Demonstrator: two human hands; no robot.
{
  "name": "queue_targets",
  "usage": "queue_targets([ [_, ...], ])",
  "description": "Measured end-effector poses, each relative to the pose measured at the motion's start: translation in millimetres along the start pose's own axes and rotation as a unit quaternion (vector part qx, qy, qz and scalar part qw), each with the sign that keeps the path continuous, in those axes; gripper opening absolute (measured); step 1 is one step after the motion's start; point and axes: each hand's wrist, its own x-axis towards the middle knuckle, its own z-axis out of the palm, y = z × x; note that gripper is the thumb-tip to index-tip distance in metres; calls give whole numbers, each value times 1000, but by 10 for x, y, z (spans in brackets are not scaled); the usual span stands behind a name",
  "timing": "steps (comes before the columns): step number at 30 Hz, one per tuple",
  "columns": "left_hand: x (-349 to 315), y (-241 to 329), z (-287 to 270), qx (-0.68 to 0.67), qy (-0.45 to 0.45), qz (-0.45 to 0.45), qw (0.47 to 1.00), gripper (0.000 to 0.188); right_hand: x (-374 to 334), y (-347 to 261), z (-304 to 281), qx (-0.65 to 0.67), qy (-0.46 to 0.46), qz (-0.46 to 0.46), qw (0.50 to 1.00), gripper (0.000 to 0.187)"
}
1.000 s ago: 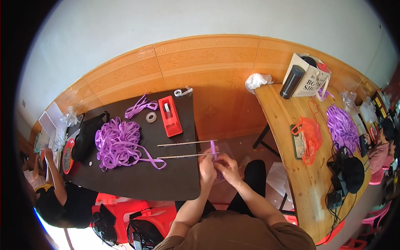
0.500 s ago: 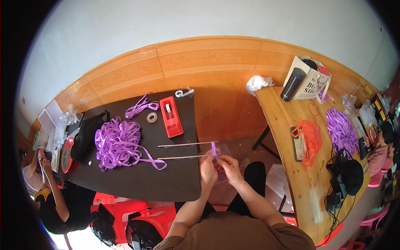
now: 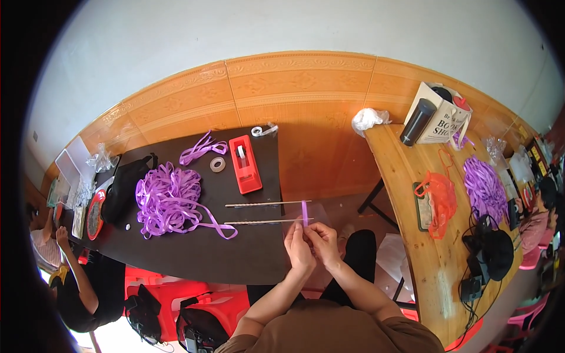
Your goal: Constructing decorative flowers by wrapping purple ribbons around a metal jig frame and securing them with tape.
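A narrow, flat strip of shiny purple ribbon (image 3: pixel 305 210) runs from the far side toward the person, its near end between the fingertips of both hands, just off the right edge of a dark-topped table (image 3: pixel 206 259). The left hand (image 3: pixel 299 247) and the right hand (image 3: pixel 323 241) almost touch, thumbs and forefingers pinched on that near end; how each finger sits on it is too small to tell. The strip looks smooth, light violet and fairly straight. It crosses two thin, pale sticks with a twisted pattern (image 3: pixel 268 204) near their right ends, which jut past the table's edge; whether it wraps around them cannot be made out. The sticks lie roughly parallel, apart from each other. Left of them sits a loose, tangled heap of purple ribbon (image 3: pixel 168 197), one loop trailing toward the nearer stick. Beyond the sticks stands a red plastic tape dispenser (image 3: pixel 248 179), with a small pale tape roll (image 3: pixel 217 165) beside it.
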Motion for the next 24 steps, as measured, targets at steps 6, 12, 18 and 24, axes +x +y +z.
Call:
queue_targets([
  [6,-116,123,110,-20,28,-49,998,23,3,-73,46,-4,8,-5,1000,12],
  [12,-44,247,71,-48,5,-134,990,28,-1,-106,85,4,27,6,1000,11],
  [18,-4,265,13,-57,-11,-150,987,35,-29,-127,162,-3,34,-2,999,11],
  [24,-25,341,50,-40,-25,-190,981,42,-41,-120,126,11,38,20,999,11],
])
